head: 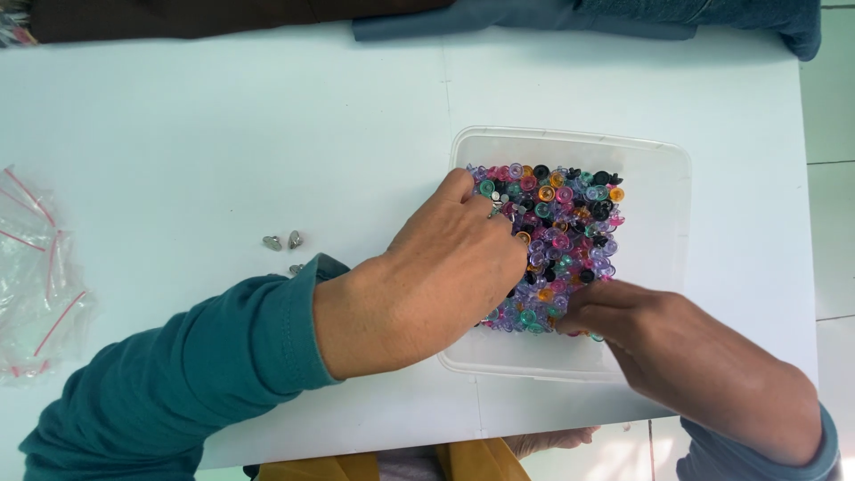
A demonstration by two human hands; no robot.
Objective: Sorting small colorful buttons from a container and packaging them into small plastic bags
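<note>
Coloured beads (561, 232) beneath both hands' fingers (463, 191)

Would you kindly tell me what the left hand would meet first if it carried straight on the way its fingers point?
Most likely the heap of coloured beads in the clear tray; the left hand already reaches over it.

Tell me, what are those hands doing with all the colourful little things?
A person in teal sleeves has both hands in a clear plastic tray full of small colourful plastic pieces. The left hand lies over the pile, fingertips among the pieces. The right hand touches the pile's near edge. A few small metal bits sit on the white table to the left, and clear little bags lie at the far left.
</note>
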